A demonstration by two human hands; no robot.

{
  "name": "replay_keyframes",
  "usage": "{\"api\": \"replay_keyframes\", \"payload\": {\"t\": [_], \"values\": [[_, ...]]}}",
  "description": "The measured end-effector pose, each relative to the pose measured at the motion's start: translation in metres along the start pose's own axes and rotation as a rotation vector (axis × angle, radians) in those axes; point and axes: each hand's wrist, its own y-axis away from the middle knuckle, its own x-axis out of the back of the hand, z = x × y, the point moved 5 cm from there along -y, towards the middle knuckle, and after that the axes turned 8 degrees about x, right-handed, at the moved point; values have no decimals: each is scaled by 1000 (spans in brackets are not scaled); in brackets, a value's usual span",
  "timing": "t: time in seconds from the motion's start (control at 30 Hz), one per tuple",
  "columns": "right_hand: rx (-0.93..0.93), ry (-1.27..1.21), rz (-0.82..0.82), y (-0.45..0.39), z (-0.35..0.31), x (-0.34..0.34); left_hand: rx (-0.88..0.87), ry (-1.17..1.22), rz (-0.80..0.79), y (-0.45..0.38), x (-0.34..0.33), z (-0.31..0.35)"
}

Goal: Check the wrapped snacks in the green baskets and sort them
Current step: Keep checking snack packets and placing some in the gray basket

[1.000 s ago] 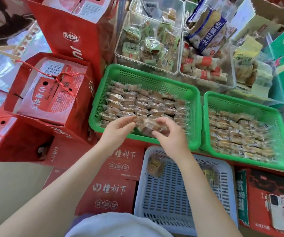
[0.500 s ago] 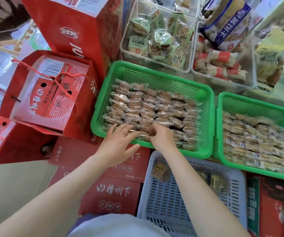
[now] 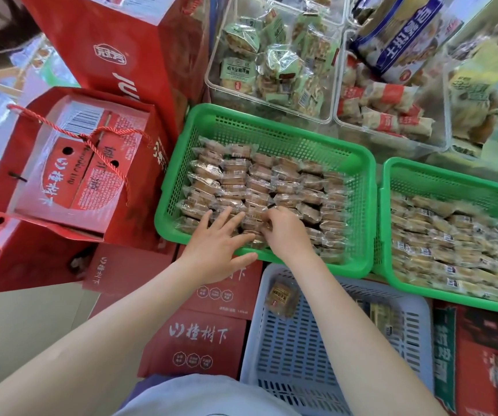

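Observation:
Two green baskets stand side by side. The left green basket holds rows of brown wrapped snacks. The right green basket is full of paler wrapped snacks. My left hand lies flat with straight fingers on the snacks at the left basket's near edge. My right hand is beside it, its fingers curled down among the near-row snacks; the fingertips are hidden. A pale blue-grey basket below holds one wrapped snack and another by my right forearm.
Red gift bags and red boxes crowd the left and the front. Clear bins of green-wrapped and red-wrapped snacks stand behind the green baskets. A red box lies at the lower right.
Both hands have come down from above the near edge of the left green basket onto its near rows of snacks. The view has shifted closer to the baskets.

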Motion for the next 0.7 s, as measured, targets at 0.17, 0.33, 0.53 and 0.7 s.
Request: {"api": "replay_keyframes", "payload": {"t": [0.17,0.33,0.53,0.7], "values": [[8,88,5,-3,-1,-12,3,3,12,1,1,1],[-57,71,-46,-10,1,-14,4,8,25,1,1,0],[51,198,-81,-6,-8,-12,12,7,29,1,0,0],[60,134,-97,0,-6,-10,18,8,28,1,0,0]]}}
